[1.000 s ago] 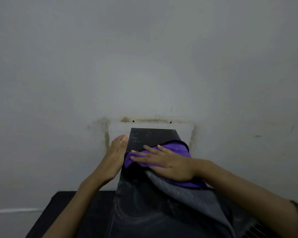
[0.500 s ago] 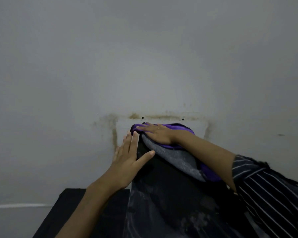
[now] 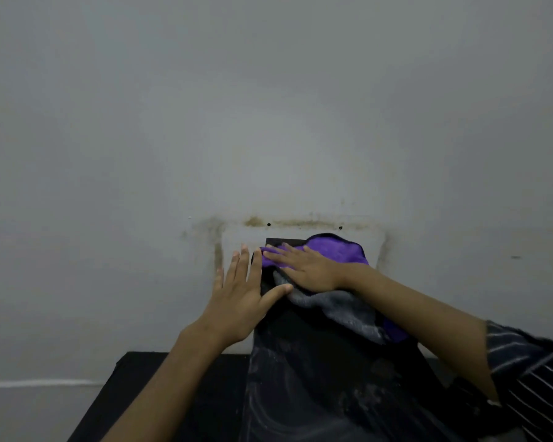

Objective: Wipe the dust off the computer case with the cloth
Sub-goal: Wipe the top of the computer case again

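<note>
A tall black computer case (image 3: pixel 313 378) stands in front of me, its top streaked with pale dust. A purple and grey cloth (image 3: pixel 339 253) lies over its far end. My right hand (image 3: pixel 307 266) presses flat on the cloth with straight fingers pointing left. At the case's left edge my left hand (image 3: pixel 240 298) rests with fingers straight up along the side and the thumb lying over the top near the cloth.
The case stands on a black table (image 3: pixel 160 397) against a grey wall (image 3: pixel 268 122). The wall has brown stains and two small dark holes just above the case. A striped sleeve (image 3: pixel 530 371) covers my right upper arm.
My right hand first pushed the cloth to the case's far end, then slid it slightly back and left. My left hand moved from the side edge to brace higher, fingers spread.
</note>
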